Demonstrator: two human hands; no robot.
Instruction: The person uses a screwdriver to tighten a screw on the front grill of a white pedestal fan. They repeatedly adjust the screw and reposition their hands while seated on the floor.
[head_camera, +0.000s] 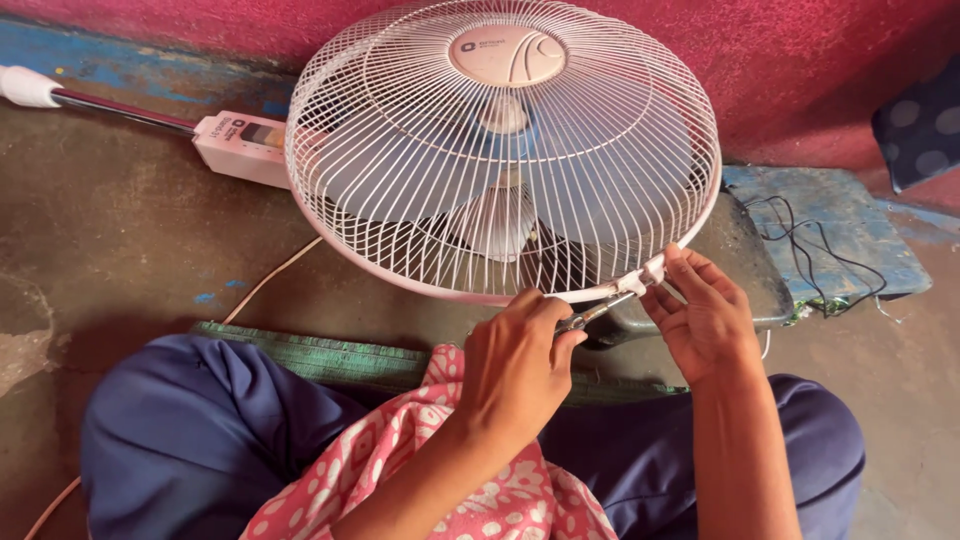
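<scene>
Left hand (515, 365) — probably pliers (597, 312) — beside right hand (700, 315).

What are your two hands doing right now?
Left hand: closed on a screwdriver, tip at the fan guard's clip.
Right hand: fingers pinching that clip on the guard rim.

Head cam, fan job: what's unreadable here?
- Tool handle: hidden inside left hand.
- Tool tip at the guard clip: too small, partly covered by right hand.
- Fan motor: behind grille and blades.
- Stand pole: cut off at left edge.
</scene>
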